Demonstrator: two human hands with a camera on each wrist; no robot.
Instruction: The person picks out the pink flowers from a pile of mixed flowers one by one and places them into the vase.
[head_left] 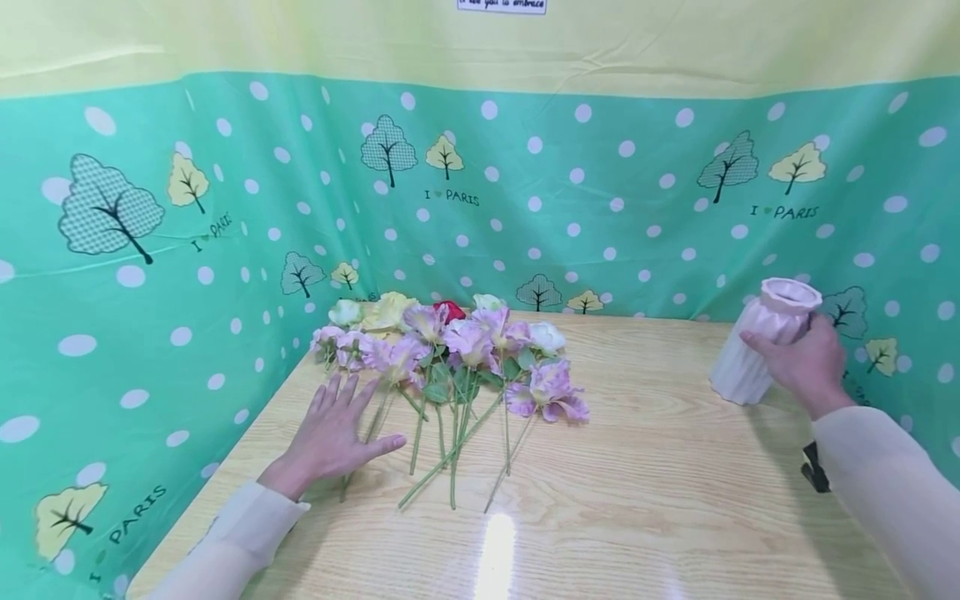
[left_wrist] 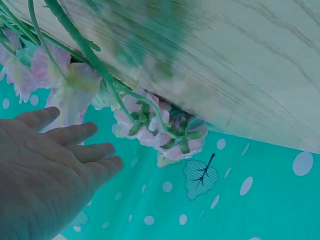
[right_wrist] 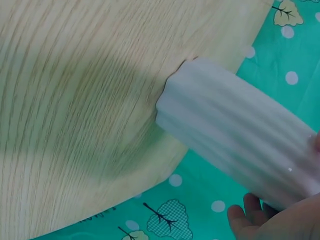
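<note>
At the right of the table, my right hand grips a pale pink ribbed vase near its neck. The vase tilts, mouth toward the right, its base low over the tabletop. In the right wrist view the vase runs from its base at the table to the fingers. My left hand is spread flat with straight fingers beside the artificial flowers, fingertips close to the blooms and stems. The flowers are mostly lilac, with cream, white and red ones behind, their green stems pointing toward me.
The light wood table has a bright reflection near its front. Green dotted cloth with printed trees hangs behind it and along both sides. A small black item shows beneath the right sleeve.
</note>
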